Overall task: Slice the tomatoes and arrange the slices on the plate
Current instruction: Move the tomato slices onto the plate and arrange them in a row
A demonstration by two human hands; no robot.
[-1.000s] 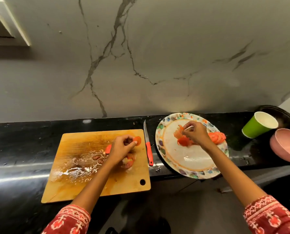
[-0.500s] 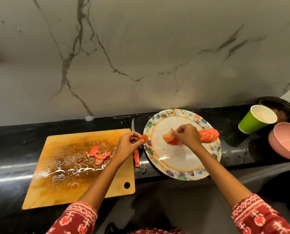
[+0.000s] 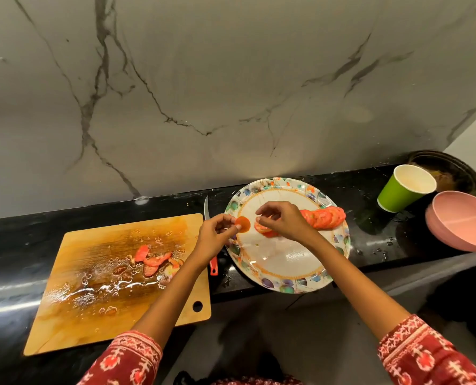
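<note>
My left hand [image 3: 217, 235] pinches a round tomato slice [image 3: 242, 224] over the left rim of the patterned plate [image 3: 286, 273]. My right hand [image 3: 282, 219] hovers over the plate's middle with fingers loosely curled, fingertips close to that slice and holding nothing I can see. A row of overlapping tomato slices [image 3: 324, 216] lies on the plate, running from under my right hand to the right rim. Several tomato pieces [image 3: 153, 259] lie in juice on the wooden cutting board [image 3: 92, 315].
A knife with a red handle [image 3: 213, 266] lies between board and plate, mostly hidden by my left wrist. A green paper cup [image 3: 403, 188], a pink bowl [image 3: 461, 226] and a dark dish [image 3: 450, 170] stand at the right. The marble wall rises behind the black counter.
My left hand carried the slice from the board rightward to the plate's rim. My right hand let go of the slices on the plate and lifted toward the left hand.
</note>
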